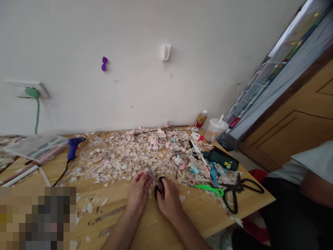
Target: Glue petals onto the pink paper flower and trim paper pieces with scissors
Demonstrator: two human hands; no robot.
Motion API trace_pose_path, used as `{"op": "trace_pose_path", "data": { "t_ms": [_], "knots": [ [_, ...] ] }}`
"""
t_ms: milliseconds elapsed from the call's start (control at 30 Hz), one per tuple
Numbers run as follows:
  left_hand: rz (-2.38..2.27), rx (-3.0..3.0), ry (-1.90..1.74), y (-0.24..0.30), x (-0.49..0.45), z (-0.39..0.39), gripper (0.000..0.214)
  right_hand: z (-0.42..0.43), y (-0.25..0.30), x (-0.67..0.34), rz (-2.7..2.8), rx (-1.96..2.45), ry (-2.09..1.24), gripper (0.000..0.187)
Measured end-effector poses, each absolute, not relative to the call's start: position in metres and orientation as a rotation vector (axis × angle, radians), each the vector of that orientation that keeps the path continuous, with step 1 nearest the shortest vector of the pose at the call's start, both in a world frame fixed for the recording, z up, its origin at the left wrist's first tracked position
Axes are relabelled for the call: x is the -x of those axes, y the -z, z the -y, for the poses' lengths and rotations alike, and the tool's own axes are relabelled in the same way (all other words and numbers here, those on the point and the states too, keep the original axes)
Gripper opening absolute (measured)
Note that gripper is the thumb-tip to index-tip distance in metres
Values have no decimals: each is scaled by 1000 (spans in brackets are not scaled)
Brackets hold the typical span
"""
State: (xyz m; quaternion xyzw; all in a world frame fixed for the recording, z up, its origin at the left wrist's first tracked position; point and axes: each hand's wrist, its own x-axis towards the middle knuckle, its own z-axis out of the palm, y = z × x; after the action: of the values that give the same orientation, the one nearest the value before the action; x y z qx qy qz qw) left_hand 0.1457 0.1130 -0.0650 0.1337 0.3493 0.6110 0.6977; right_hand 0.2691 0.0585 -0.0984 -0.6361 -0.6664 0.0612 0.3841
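My right hand (168,197) grips black-handled scissors (158,189), fingers through the loops, blades pointing up-left. My left hand (138,192) pinches a small pale scrap (150,172) right at the blade tips. Both hands rest on the wooden table (156,225) at the near edge of a wide heap of pink and white paper scraps (132,152).
A blue glue gun (73,145) and a clear dish (93,151) lie to the left. Green scissors (209,189), blue scissors (213,172), large black scissors (234,194), a dark green pouch (221,159), a bottle (201,119) and a lidded cup (215,129) sit right. Another person (299,194) sits at far right.
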Motion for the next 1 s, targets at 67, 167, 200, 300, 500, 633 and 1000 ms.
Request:
{"op": "trace_pose_path", "data": {
  "t_ms": [67,167,200,300,500,633,1000],
  "knots": [
    [-783,-301,-1347,65,-146,-113,23,-59,98,-269,1692,1626,-151,27],
    [-796,-294,-1338,63,-145,-113,22,-59,98,-268,1694,1641,-169,29],
    [-798,-289,-1345,62,-145,-113,23,-59,98,-268,1697,1647,-181,30],
    [-790,-300,-1374,61,-146,-112,23,-60,97,-268,1712,1662,-219,28],
    [-826,-300,-1419,65,-147,-115,27,-59,95,-269,1720,1687,-272,26],
    [-845,-318,-1434,68,-147,-115,31,-59,92,-269,1707,1697,-292,25],
    [-775,-333,-1342,67,-149,-111,31,-57,94,-269,1648,1665,-225,27]
  ]
}}
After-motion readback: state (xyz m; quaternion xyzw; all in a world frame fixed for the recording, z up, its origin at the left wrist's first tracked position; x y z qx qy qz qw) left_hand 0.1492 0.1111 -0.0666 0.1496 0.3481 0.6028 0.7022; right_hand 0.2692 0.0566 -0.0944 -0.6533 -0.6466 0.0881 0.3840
